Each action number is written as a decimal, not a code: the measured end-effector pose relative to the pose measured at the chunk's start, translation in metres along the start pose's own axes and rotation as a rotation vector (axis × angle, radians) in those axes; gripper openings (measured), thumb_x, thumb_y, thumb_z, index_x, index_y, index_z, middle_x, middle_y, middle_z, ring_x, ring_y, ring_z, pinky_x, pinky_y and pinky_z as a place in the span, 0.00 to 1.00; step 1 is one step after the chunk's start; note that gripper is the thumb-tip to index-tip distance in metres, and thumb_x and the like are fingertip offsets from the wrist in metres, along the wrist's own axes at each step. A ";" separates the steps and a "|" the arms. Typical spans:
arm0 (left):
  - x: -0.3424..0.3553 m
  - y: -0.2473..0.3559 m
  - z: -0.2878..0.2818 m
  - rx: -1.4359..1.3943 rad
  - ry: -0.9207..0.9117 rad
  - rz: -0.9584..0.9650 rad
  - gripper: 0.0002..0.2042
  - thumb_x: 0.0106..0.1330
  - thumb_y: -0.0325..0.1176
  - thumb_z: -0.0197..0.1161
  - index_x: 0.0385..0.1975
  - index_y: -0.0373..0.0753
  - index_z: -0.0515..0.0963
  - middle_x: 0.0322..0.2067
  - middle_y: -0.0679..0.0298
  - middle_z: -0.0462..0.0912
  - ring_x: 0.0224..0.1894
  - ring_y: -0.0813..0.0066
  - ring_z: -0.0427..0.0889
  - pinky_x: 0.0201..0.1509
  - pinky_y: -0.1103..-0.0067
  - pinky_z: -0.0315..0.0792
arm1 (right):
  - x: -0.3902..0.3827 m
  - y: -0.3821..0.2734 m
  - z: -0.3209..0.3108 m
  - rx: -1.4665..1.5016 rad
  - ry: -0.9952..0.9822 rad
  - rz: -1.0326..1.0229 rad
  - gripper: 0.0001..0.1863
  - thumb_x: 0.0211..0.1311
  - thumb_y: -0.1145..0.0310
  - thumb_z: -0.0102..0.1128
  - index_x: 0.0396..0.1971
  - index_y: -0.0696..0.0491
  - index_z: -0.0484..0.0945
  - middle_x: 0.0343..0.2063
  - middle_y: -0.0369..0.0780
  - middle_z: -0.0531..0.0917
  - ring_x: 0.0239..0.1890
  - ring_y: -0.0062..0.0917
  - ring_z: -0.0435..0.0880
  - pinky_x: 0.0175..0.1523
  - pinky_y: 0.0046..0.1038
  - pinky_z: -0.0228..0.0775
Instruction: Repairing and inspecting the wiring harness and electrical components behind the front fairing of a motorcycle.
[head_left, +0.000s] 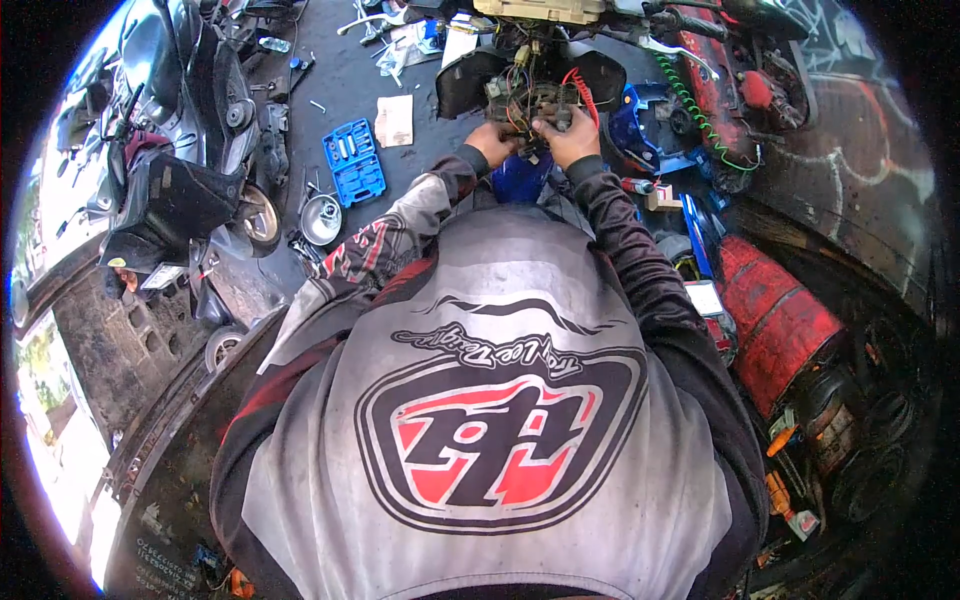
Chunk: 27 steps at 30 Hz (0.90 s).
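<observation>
Ahead of me is the stripped front of a scooter, with an exposed bunch of wires [522,98], black side panels [462,82] and a blue body part [520,180]. My left hand [490,142] is closed among the wires and dark components on their lower left; what its fingertips hold is hidden. Just to its right, my right hand [568,140] grips at a dark part by the red coiled cable [588,95], its thumb up; that part is too small and shadowed to name.
A blue tool case [353,160], paper sheet [394,120] and metal bowl [321,218] lie left on the dark floor [350,80]. Another scooter [175,210] stands far left. Blue panels [640,120], a green coiled hose [690,110] and red drum [775,320] are to the right.
</observation>
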<state>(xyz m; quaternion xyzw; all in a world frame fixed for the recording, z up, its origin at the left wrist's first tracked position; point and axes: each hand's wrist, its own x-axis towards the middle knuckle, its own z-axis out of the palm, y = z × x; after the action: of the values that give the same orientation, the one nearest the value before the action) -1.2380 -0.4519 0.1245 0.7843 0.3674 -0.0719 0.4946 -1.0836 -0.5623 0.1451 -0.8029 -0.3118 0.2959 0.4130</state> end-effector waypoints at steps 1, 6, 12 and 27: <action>-0.001 0.002 -0.001 0.013 0.019 0.031 0.17 0.60 0.45 0.62 0.44 0.44 0.82 0.35 0.55 0.85 0.39 0.62 0.84 0.45 0.71 0.74 | 0.000 0.000 0.000 0.015 -0.001 0.003 0.24 0.45 0.58 0.73 0.40 0.59 0.80 0.35 0.47 0.85 0.40 0.37 0.85 0.46 0.33 0.74; 0.002 -0.007 -0.011 -0.103 -0.029 -0.006 0.17 0.61 0.42 0.60 0.48 0.44 0.80 0.34 0.53 0.85 0.37 0.60 0.84 0.44 0.69 0.75 | 0.006 0.004 0.003 -0.014 0.012 0.013 0.22 0.45 0.61 0.73 0.40 0.57 0.80 0.34 0.47 0.85 0.40 0.37 0.85 0.46 0.32 0.74; 0.024 -0.032 -0.028 -0.513 0.237 -0.029 0.18 0.66 0.36 0.61 0.50 0.30 0.76 0.40 0.59 0.84 0.37 0.75 0.81 0.41 0.77 0.75 | 0.011 0.013 0.005 -0.021 0.002 0.015 0.22 0.46 0.60 0.72 0.40 0.55 0.81 0.35 0.46 0.85 0.41 0.36 0.85 0.47 0.32 0.74; 0.038 0.002 -0.071 -1.235 0.050 -0.060 0.14 0.66 0.29 0.60 0.48 0.29 0.75 0.43 0.56 0.81 0.45 0.66 0.81 0.49 0.73 0.77 | 0.015 -0.011 -0.004 0.101 0.110 0.073 0.18 0.49 0.60 0.70 0.37 0.56 0.82 0.31 0.43 0.85 0.34 0.31 0.85 0.43 0.30 0.74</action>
<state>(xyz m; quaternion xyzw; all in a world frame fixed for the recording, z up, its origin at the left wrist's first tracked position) -1.2276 -0.3739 0.1432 0.3440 0.3745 0.1585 0.8463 -1.0737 -0.5478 0.1534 -0.8068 -0.2438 0.2816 0.4586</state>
